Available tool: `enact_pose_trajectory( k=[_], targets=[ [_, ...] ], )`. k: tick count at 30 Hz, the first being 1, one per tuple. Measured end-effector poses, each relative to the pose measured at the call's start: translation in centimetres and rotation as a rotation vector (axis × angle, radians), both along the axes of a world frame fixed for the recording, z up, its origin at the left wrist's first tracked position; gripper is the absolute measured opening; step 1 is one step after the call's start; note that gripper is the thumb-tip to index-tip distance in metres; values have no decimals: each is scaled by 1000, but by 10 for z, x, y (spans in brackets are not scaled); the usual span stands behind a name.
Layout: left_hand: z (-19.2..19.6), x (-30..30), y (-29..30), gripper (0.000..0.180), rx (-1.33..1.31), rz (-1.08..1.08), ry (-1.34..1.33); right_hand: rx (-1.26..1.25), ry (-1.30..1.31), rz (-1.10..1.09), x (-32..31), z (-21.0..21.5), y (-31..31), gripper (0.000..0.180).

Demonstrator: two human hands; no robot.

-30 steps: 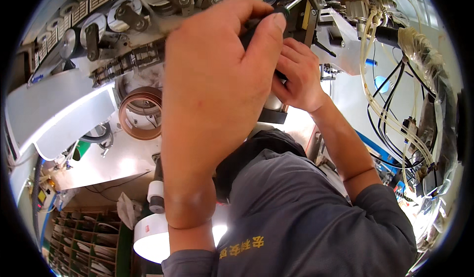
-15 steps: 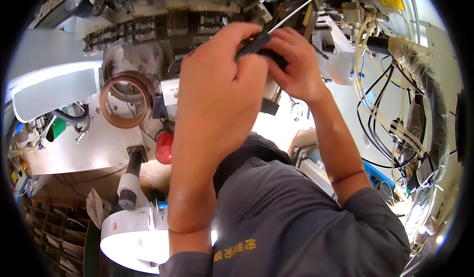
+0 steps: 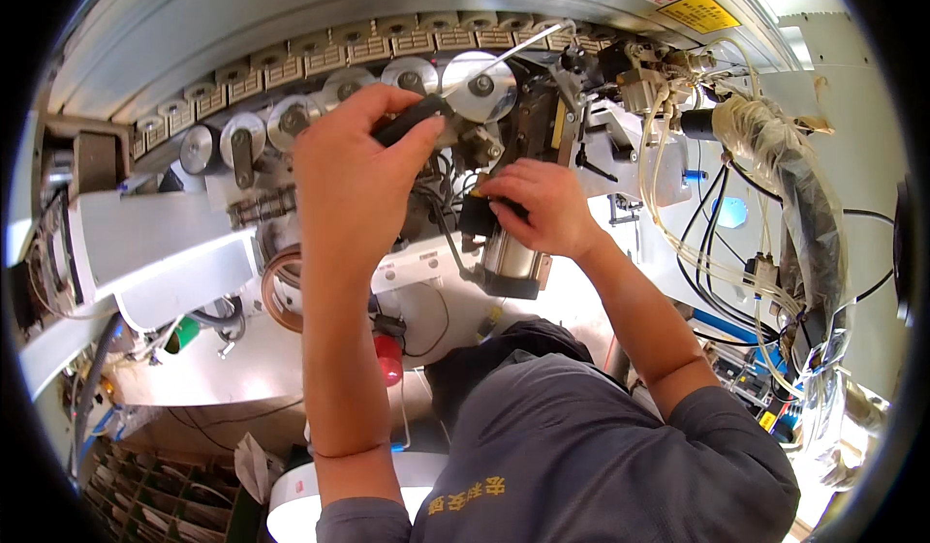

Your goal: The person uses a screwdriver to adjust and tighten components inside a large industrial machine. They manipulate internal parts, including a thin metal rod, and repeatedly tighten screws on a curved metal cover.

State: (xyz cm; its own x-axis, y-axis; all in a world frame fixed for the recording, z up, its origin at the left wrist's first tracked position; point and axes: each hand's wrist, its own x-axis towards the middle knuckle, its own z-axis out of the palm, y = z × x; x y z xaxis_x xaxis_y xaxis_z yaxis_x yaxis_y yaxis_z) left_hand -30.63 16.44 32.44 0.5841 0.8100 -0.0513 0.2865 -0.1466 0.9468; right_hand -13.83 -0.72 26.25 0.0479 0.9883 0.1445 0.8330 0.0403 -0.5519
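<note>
My left hand [image 3: 363,170] is closed round the black handle of a screwdriver [image 3: 412,120]. Its long thin metal shaft slants up to the right, across a round metal roller [image 3: 480,86], toward the machine's fittings; I cannot make out whether the tip is seated. Lower and to the right, my right hand [image 3: 544,206] has its fingers curled over a black block [image 3: 477,217]. This block sits at the upper end of a silver cylinder [image 3: 511,255] with a black end cap. The palm side of the right hand is hidden.
A row of round metal rollers [image 3: 293,123] and a segmented chain [image 3: 325,62] run along the back. Clear hoses and black cables [image 3: 717,243] hang at the right. A brown ring [image 3: 281,291], a red knob [image 3: 388,360] and a white round lamp [image 3: 320,490] lie lower left.
My hands have drawn apart: the left moved left and down with the screwdriver, the right came down onto the black block. The view has shifted, showing more of the chain and rollers.
</note>
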Motion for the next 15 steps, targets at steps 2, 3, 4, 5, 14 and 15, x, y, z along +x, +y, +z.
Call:
enact_pose_trajectory(
  k=[2, 3, 4, 5, 14, 15],
  targets=[
    [-3, 22, 15, 30, 153, -92, 163, -5, -2, -20, 1, -1, 1, 22],
    [-1, 33, 21, 36, 238, -161, 278, -7, -2, -30, 1, -1, 1, 20],
    [-1, 43, 27, 37, 259, -181, 270, -10, -2, -39, 1, -1, 2, 19],
    [-3, 53, 31, 37, 277, -200, 263, -23, -4, -37, 1, -1, 2, 19],
    [-15, 101, 54, 37, 248, -357, 426, 2, 52, -49, 7, -1, 1, 26],
    [-24, 106, 54, 36, 261, -364, 446, 7, 56, -47, 7, 0, 3, 26]
  ],
)
